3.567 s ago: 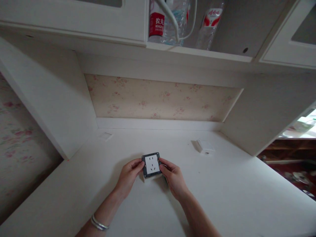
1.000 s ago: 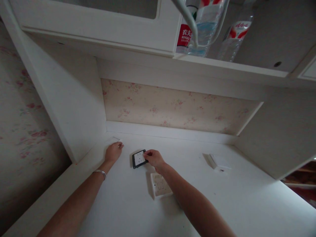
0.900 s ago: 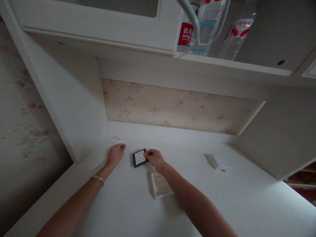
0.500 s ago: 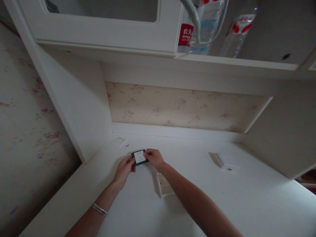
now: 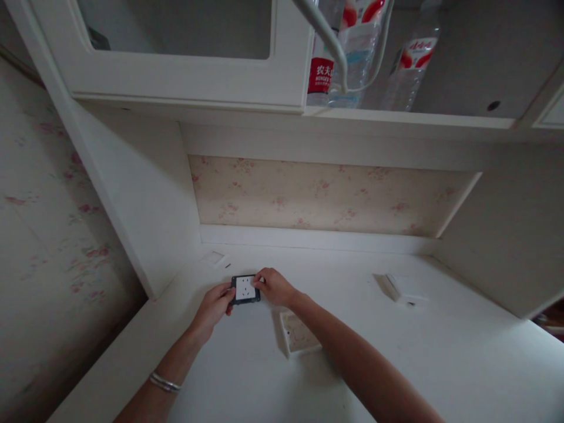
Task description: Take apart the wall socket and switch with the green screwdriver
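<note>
A wall socket [image 5: 245, 288] with a white slotted face and a dark mounting frame is held slightly above the white desktop, face up. My left hand [image 5: 215, 306] grips its left edge, thumb on top and fingers underneath. At the right edge, my right hand [image 5: 274, 285] is closed, thumb and forefinger pinched against the frame beside the white face. The fingertips cover part of that edge. Below the right wrist lies an open white back box [image 5: 299, 335], partly covered by the forearm.
A thin white cover frame [image 5: 214, 258] and a small dark screw-like piece [image 5: 228, 265] lie at the back left. Another white box [image 5: 406, 289] sits at the right. Overhead, a cabinet shelf holds plastic bottles [image 5: 414, 64], with a bent pale tube [image 5: 337, 50] hanging in front.
The socket has moved slightly left and turned a little, so its frame now lies nearly level in view. Both hands shifted with it. The view has tilted up slightly.
</note>
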Available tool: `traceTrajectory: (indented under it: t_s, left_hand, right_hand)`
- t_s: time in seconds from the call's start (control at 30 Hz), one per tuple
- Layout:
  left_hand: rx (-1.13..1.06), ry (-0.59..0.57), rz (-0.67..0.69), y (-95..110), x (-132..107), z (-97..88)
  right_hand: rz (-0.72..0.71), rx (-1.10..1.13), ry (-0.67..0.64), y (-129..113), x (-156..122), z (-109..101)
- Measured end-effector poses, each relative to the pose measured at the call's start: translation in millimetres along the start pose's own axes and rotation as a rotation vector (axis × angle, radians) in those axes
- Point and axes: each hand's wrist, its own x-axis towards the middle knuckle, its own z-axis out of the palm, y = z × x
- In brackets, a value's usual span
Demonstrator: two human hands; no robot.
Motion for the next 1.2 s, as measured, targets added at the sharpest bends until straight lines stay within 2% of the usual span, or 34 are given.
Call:
traceTrajectory:
  t_s: [0.17, 0.33, 0.47, 0.6, 0.7, 0.83, 0.9, 1.03, 1.1, 1.2]
  left_hand:
    - [-0.026, 0.019, -0.054, -1, 0, -4.0]
    - [-0.039, 0.023, -0.133, -11, 1, -16.8]
    - [0.01, 0.025, -0.142, -8, -2, -29.6]
    - [0.091, 0.081, -0.1, -2, -4, -40.2]
    - [0.082, 0.123, -0.074, -7, -2, -50.3]
    - [0.155, 0.238, -0.069, -22, 7, -75.5]
    - [0.234, 0.327, -0.073, -26, 14, -93.0]
    - [0.336, 0.445, -0.1, -30, 27, -123.3]
    - [0.369, 0.471, -0.112, -32, 34, -130.2]
    - [0.374, 0.462, -0.096, -38, 41, -130.5]
  right_hand:
    - [-0.084, -0.106, 0.006, -6, 1, 5]
    - [-0.225, -0.195, -0.107, -15, -2, 10]
    - [-0.233, -0.233, -0.157, -21, 0, 20]
    - [-0.142, -0.234, -0.166, -29, 9, 34]
    - [-0.078, -0.207, -0.171, -35, 21, 42]
    - [0.147, -0.122, -0.067, -34, 45, 52]
    - [0.291, -0.053, -0.043, -29, 59, 59]
    - [0.491, 0.141, -0.099, -21, 84, 78]
    - [0.547, 0.246, -0.128, -21, 94, 86]
    - [0.599, 0.385, -0.147, -26, 105, 95]
